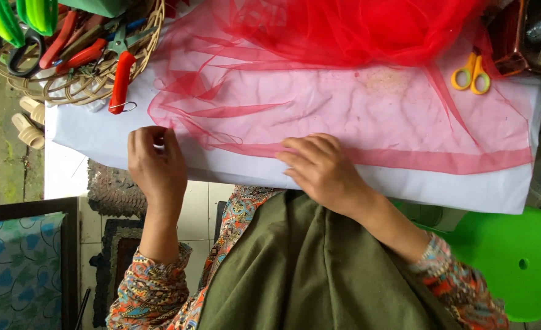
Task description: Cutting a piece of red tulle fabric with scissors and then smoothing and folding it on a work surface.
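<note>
Pressing red tulle (368, 116) flat at centre frame: right hand (322, 171) fingers spread; left hand (156, 164) fingertips pinching tulle edge, centre left.

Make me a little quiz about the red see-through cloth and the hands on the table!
1. True or false: the yellow scissors lie on top of the red sheer fabric.
2. Which hand presses flat on the folded hem of the fabric? A) left hand B) right hand C) neither
3. Fill in: the tools with red and green handles sit in a woven ____ at the table's corner.

Key:
1. True; they rest on the fabric near its far right side.
2. B; the right hand lies flat on the hem, while the left hand pinches the fabric's edge on the white table cover.
3. basket.
</note>
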